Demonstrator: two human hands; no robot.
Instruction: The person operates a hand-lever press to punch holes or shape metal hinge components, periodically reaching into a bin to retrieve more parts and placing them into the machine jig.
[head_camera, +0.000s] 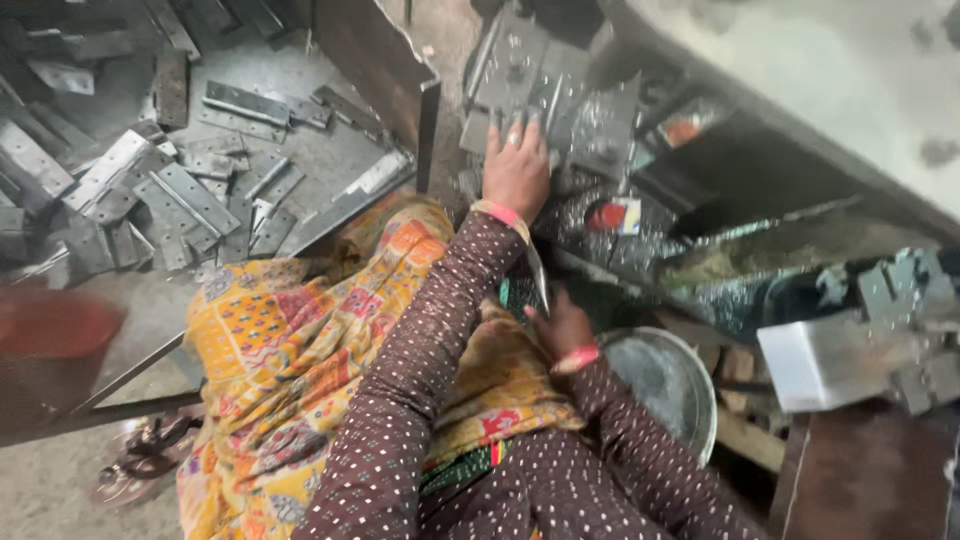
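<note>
left hand (516, 170) at upper centre lies flat, grip released, on grey metal plates (520, 70). right hand (560, 325), mid-frame, grips a thin metal strip (538, 275) beside a round metal pan (665, 380)

- Flat plates (180, 195): dull grey metal, smooth.
- Round pan (665, 385): scuffed, matt metal.
- Sleeves (430, 350): soft dotted brown cloth.
- Patterned wrap (290, 350): yellow printed cloth.
</note>
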